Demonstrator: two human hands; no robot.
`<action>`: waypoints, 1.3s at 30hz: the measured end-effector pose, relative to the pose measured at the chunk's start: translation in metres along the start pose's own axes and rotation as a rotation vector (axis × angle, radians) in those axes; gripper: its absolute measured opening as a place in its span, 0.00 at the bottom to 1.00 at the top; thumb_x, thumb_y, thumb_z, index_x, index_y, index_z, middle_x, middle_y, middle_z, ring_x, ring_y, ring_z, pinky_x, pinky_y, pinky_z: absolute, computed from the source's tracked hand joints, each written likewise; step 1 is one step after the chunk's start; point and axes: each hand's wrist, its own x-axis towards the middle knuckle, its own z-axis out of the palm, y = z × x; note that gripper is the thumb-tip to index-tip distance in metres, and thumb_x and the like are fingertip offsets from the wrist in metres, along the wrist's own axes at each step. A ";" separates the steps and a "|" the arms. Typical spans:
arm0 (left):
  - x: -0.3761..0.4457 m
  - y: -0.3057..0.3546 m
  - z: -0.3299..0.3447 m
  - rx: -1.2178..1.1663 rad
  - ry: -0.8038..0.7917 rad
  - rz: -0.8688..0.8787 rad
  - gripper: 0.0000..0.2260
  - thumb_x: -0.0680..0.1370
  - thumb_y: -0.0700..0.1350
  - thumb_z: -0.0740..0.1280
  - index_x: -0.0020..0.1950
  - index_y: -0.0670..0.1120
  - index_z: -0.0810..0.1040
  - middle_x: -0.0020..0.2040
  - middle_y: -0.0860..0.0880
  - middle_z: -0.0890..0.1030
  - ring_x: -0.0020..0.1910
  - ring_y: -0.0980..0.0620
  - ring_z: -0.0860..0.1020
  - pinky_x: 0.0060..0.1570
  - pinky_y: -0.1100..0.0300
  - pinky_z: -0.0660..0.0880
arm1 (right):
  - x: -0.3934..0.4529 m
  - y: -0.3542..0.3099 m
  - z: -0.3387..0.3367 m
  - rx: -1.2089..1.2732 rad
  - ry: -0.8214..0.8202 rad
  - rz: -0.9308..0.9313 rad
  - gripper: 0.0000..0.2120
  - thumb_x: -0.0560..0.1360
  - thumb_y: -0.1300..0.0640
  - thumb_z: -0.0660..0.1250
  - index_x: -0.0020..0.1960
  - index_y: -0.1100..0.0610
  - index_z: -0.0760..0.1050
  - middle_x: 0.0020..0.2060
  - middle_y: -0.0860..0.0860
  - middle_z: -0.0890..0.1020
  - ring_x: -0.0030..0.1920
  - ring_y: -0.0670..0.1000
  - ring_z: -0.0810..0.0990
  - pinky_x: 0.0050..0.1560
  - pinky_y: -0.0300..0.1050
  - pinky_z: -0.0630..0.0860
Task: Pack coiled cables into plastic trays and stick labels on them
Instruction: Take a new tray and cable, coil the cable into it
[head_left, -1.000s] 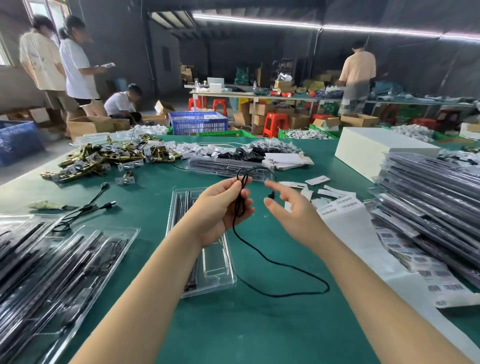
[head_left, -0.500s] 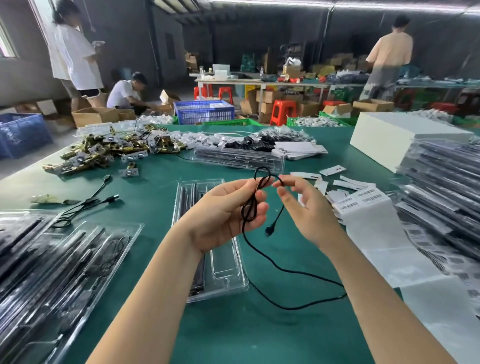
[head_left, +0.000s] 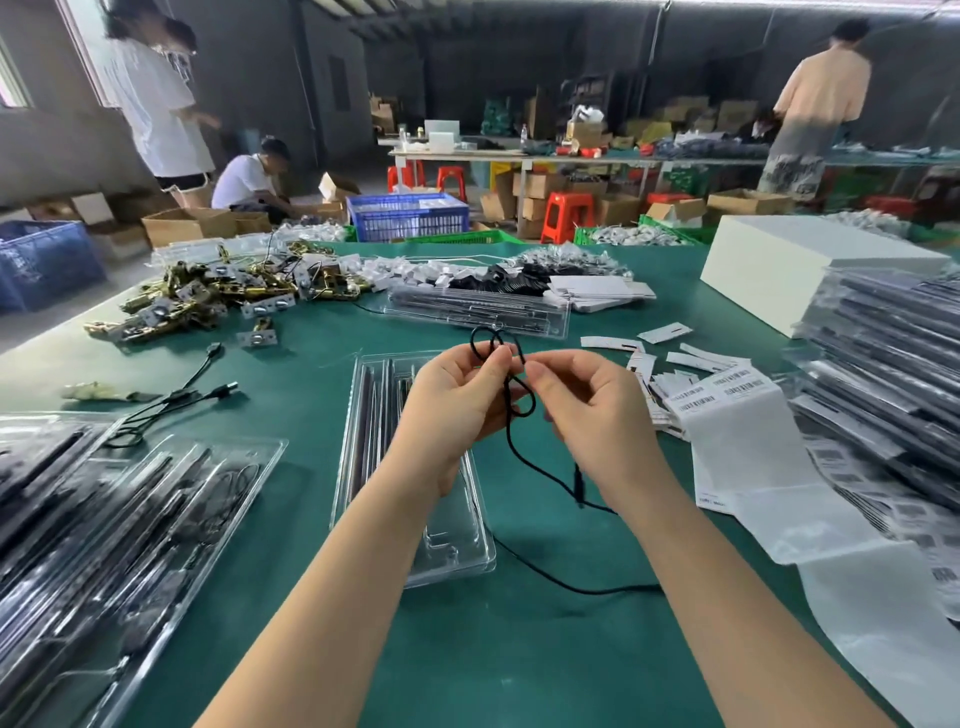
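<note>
Black cable (head_left: 519, 452) is gathered between your two hands at the middle of the frame: your left hand (head_left: 457, 405) grips the small loops and your right hand (head_left: 597, 410) pinches the strand just beside it, the two hands nearly touching. The loose tail drops down and right, its plug hanging by your right wrist, then curves along the green table (head_left: 519, 665) toward the lower centre. The open clear tray (head_left: 415, 519) lies directly under your left hand, its long axis running from lower centre up the frame, so that hand is nearer it. Dark rods fill its left channels; the near pocket looks bare. Filled trays (head_left: 130, 519) crowd the lower left; labels (head_left: 727, 400) sit right of centre.
</note>
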 end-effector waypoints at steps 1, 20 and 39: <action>-0.001 0.000 0.002 0.024 0.000 0.013 0.05 0.81 0.44 0.64 0.49 0.47 0.79 0.38 0.51 0.84 0.36 0.56 0.81 0.37 0.64 0.79 | -0.002 -0.001 0.002 0.008 0.010 -0.002 0.07 0.76 0.59 0.70 0.44 0.47 0.81 0.28 0.38 0.80 0.28 0.39 0.76 0.31 0.29 0.69; 0.001 0.005 0.003 -0.345 0.020 -0.098 0.10 0.84 0.41 0.54 0.47 0.46 0.72 0.38 0.50 0.84 0.40 0.54 0.83 0.46 0.58 0.77 | -0.003 0.004 -0.011 -0.004 -0.309 0.278 0.18 0.69 0.61 0.76 0.48 0.51 0.68 0.43 0.49 0.77 0.29 0.48 0.79 0.32 0.40 0.76; 0.003 0.003 0.002 -0.093 -0.067 -0.101 0.09 0.77 0.39 0.52 0.46 0.45 0.71 0.29 0.52 0.67 0.25 0.55 0.65 0.30 0.61 0.64 | 0.009 -0.010 -0.056 0.151 -0.239 0.191 0.12 0.72 0.71 0.71 0.47 0.56 0.78 0.36 0.47 0.80 0.35 0.47 0.79 0.44 0.42 0.81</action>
